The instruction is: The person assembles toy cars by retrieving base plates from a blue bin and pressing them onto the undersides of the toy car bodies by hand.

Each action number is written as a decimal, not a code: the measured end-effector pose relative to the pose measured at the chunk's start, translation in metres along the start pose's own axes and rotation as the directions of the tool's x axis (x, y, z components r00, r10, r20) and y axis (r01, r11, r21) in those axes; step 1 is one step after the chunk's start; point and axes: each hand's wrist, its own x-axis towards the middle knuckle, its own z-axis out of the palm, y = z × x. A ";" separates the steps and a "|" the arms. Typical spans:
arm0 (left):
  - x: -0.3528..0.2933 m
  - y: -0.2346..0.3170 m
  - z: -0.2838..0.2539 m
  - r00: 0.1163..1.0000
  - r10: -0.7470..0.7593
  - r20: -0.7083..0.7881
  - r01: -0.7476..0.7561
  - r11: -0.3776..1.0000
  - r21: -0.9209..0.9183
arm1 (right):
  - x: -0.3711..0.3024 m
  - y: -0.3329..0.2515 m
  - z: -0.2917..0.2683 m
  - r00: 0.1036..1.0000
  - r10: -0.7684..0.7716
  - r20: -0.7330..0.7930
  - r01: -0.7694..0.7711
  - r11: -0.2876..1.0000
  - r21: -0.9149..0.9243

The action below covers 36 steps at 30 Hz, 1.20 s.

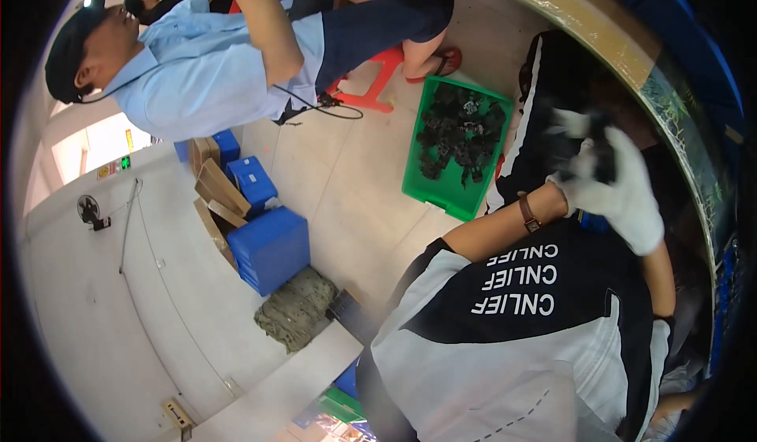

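Both my hands wear white gloves and are raised close together in front of my black and grey shirt (pixel 505 347). My left hand (pixel 582 190), with a brown strapped watch (pixel 528 212) on its wrist, is closed at a small black part (pixel 604 156). From the other side my right hand (pixel 633 197) is closed around the same part. Motion blurs the part and the fingertips, so its exact kind does not show. Left of my hands, a green plastic bin (pixel 412 162) on the floor holds several black parts (pixel 461 134).
A table edge (pixel 631 36) with clear film curves along the right. Ahead on the left, a person in a light blue shirt (pixel 213 63) is by a red stool (pixel 371 87). Blue boxes (pixel 272 249), cardboard (pixel 221 186) and a patterned bundle (pixel 296 308) stand near the white wall (pixel 95 284).
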 end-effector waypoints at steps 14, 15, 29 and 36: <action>0.051 0.138 -0.004 0.805 -0.592 -0.043 0.473 0.684 -0.555 | -0.026 -0.012 -0.036 0.943 -0.039 -0.330 -0.013 0.988 -0.153; 0.050 0.146 0.004 0.817 -0.577 0.000 0.490 0.695 -0.527 | -0.038 -0.001 -0.035 0.912 -0.017 -0.411 -0.055 0.985 -0.161; 0.062 0.143 0.097 0.747 -0.322 0.581 0.460 0.882 -0.103 | -0.151 -0.017 -0.077 0.551 0.263 -0.792 -0.118 0.964 0.238; 0.054 0.104 0.074 0.690 -0.555 0.465 0.658 0.749 -0.082 | -0.312 0.065 -0.195 -0.332 -0.054 -0.942 -0.174 0.985 0.004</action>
